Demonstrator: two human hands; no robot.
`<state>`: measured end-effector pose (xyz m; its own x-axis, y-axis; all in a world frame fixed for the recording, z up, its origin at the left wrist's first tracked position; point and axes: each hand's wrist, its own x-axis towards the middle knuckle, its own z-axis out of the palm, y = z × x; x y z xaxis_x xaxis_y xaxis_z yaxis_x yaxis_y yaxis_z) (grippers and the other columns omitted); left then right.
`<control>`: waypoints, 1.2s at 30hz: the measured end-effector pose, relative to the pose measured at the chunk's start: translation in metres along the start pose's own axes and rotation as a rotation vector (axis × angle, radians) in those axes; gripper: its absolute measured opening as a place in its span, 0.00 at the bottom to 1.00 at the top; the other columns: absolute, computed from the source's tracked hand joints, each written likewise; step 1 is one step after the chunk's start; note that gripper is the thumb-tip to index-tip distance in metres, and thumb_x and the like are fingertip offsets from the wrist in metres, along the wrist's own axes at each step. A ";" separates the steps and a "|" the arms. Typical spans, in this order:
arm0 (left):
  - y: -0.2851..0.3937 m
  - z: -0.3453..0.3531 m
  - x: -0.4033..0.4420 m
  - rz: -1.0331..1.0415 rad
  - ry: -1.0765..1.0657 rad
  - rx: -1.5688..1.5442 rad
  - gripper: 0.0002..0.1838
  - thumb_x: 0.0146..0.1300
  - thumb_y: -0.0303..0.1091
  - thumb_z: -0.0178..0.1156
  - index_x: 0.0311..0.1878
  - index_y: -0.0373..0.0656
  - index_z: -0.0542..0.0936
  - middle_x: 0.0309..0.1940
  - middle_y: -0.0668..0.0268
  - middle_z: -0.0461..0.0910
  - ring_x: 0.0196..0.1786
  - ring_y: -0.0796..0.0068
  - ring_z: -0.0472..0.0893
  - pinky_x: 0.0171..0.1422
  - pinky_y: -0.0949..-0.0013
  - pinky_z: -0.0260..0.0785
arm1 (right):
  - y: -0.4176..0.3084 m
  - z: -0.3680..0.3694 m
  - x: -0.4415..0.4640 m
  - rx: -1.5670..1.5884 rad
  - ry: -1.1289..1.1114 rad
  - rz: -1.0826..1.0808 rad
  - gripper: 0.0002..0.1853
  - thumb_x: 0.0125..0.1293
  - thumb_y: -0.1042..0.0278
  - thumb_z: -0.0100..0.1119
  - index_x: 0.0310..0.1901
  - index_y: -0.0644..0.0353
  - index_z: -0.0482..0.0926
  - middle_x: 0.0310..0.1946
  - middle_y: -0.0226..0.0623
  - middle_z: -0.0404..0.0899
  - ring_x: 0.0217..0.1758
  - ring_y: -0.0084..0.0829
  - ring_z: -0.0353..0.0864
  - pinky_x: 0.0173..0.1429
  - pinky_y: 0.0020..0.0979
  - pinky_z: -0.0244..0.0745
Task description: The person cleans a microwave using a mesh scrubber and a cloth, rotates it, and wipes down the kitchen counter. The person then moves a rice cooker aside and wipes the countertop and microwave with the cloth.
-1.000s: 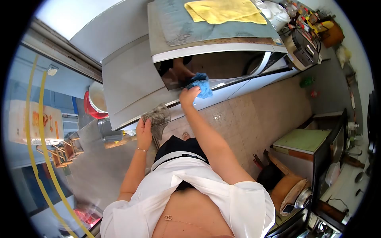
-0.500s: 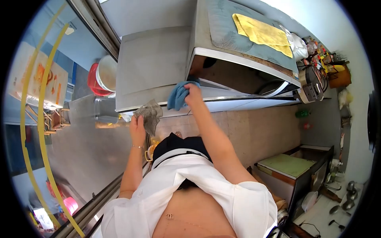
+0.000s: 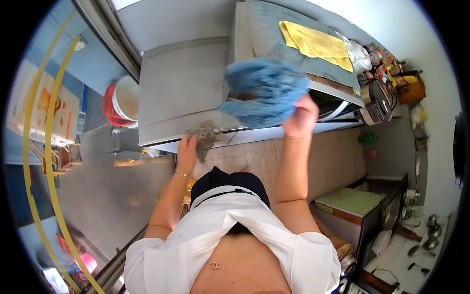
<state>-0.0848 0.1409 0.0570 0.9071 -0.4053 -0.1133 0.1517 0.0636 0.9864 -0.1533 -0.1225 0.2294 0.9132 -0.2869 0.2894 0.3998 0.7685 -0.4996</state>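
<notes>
In my right hand (image 3: 301, 117) is a blue cloth (image 3: 274, 90), blurred and spread out in front of the dark-fronted appliance (image 3: 323, 102). The fingers are closed on one end of it. My left hand (image 3: 187, 151) pinches a grey, patterned rag (image 3: 204, 137) that hangs over the front edge of the metal counter (image 3: 183, 83). On top of the appliance, over a grey-green cover (image 3: 267, 29), lies a folded yellow cloth (image 3: 316, 44).
Bottles and jars (image 3: 391, 63) crowd the far right behind a dark appliance with a cord (image 3: 377, 100). At left stand a white bucket (image 3: 126, 98) and a red basin (image 3: 110, 108). A green-topped cabinet (image 3: 350, 201) and hanging ladles (image 3: 432, 235) are at lower right.
My right hand has moved right and lifted the blue cloth, which has opened out from a bunch. My left hand has shifted right and slightly up with the grey rag.
</notes>
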 end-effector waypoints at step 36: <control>-0.057 0.205 -0.001 -0.720 -0.413 0.183 0.10 0.60 0.35 0.55 0.36 0.38 0.76 0.29 0.65 0.77 0.28 0.76 0.76 0.29 0.75 0.67 | -0.326 -0.333 -0.013 -1.305 0.594 0.396 0.28 0.61 0.49 0.55 0.52 0.67 0.71 0.48 0.41 0.76 0.50 0.35 0.76 0.54 0.35 0.69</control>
<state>-0.1752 -0.0496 0.0255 0.3920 -0.5933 -0.7031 0.5385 -0.4717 0.6983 -0.2692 -0.5597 0.1166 0.7461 -0.6195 -0.2439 -0.3828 -0.0995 -0.9184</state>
